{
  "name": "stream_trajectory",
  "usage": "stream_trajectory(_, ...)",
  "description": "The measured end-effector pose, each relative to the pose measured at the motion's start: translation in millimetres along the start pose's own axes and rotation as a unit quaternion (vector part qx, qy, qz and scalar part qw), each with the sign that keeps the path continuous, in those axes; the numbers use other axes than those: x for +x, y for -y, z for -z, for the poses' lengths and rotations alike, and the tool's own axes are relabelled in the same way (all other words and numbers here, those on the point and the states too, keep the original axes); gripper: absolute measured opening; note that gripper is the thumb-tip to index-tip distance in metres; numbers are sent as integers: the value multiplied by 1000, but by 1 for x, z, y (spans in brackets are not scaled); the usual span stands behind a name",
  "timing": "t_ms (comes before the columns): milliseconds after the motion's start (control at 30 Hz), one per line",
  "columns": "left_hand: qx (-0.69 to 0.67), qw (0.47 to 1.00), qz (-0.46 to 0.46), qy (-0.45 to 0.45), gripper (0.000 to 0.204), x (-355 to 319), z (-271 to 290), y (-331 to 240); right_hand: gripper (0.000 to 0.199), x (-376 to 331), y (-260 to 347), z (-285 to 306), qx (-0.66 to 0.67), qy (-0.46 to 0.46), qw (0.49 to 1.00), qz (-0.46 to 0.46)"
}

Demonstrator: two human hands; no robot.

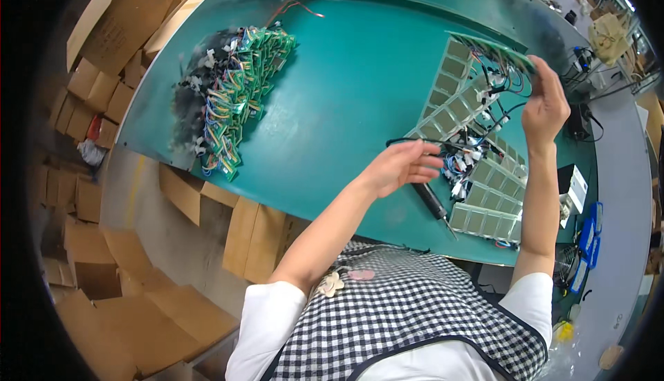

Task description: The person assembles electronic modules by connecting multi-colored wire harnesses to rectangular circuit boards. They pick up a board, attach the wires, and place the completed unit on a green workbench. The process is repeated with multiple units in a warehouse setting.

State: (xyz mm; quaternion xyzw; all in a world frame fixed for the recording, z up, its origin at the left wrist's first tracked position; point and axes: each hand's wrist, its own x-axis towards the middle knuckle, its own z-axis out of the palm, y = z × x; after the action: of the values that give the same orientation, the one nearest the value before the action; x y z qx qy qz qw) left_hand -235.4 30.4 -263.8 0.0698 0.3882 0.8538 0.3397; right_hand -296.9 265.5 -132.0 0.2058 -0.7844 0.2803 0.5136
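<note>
My right hand (546,107) is raised at the right, fingers closed on the end of a green circuit board panel (499,50) tilted up on edge with wires hanging from it. My left hand (407,166) is over the middle of the bench, holding nothing I can see, its fingers loosely apart. Beside it lies a soldering iron (432,202) with a black handle, its metal tip pointing toward me. A black cable passes by the left fingertips. Under and near my right arm several board panels with grey squares (487,222) lie fanned out, with a bundle of wires and white connectors (462,163) among them.
A heap of small wired green circuit boards (238,97) covers the left of the green bench (339,83). Red wires (297,7) lie near the back edge. Cardboard boxes (152,325) crowd the floor at left. A white box (573,187) and blue objects (589,242) stand at right.
</note>
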Motion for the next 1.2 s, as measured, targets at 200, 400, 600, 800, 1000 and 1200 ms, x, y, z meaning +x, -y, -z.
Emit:
stream_trajectory(200, 53, 996, -4, -71, 36, -7, 2, 9, 31, -27, -93, -11, -134, -80, 987, -41)
stream_trajectory(400, 41, 995, 2, -95, 34, -14, 7, 21, 27, -25, -165, -3, -296, -105, 939, -138)
stream_trajectory(600, 37, 999, -22, -28, 55, -13, 7, 22, 28, 13, -79, 0, -112, -175, 977, 53)
stream_trajectory(800, -141, 959, -147, 199, 91, -23, -9, -17, 20, -61, 61, 19, 190, 127, 935, 272)
stream_trajectory(1000, -82, 975, -194, -77, 64, -80, 32, 5, 41, -135, 71, -13, 232, 387, 889, 77)
stream_trajectory(1200, 101, 943, -251, -195, 85, -107, 5, 9, 59, -128, 117, -47, 274, 360, 890, -48)
